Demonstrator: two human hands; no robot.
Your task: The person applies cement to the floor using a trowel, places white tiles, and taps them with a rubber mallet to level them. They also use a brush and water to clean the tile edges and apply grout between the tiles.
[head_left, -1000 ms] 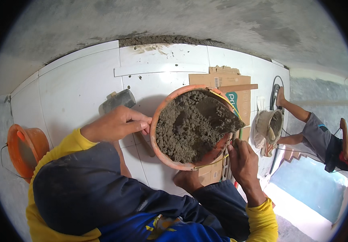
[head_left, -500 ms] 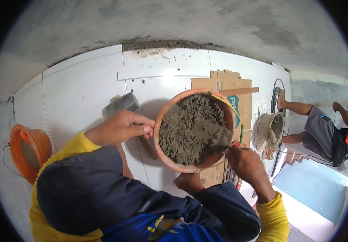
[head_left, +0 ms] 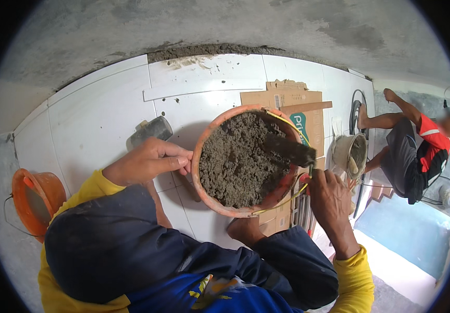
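An orange bucket (head_left: 209, 128) in front of me holds crumbly grey mortar (head_left: 232, 161). My left hand (head_left: 149, 161) pinches the bucket's left rim between thumb and fingers. Wrapped round a trowel's handle, my right hand (head_left: 332, 201) is just outside the right rim. The trowel's dark, mortar-smeared blade (head_left: 290, 150) is tilted over the right part of the mortar. A yellow bucket handle (head_left: 292, 125) lies along the right side of the rim. Beyond my left hand a rubber mallet (head_left: 152, 130) rests on the tiles, its handle partly hidden.
White floor tiles (head_left: 99, 120) run to a grey plastered wall. Flattened cardboard (head_left: 313, 133) lies right of the bucket. A second orange bucket (head_left: 52, 190) stands at left. At right are a mortar-crusted bucket (head_left: 342, 156), a black cable (head_left: 358, 104) and another person (head_left: 418, 151).
The trowel blade has lifted and turned up out of the mortar toward the right rim. My right hand has moved right. The other person has raised an arm and shifted into fuller view.
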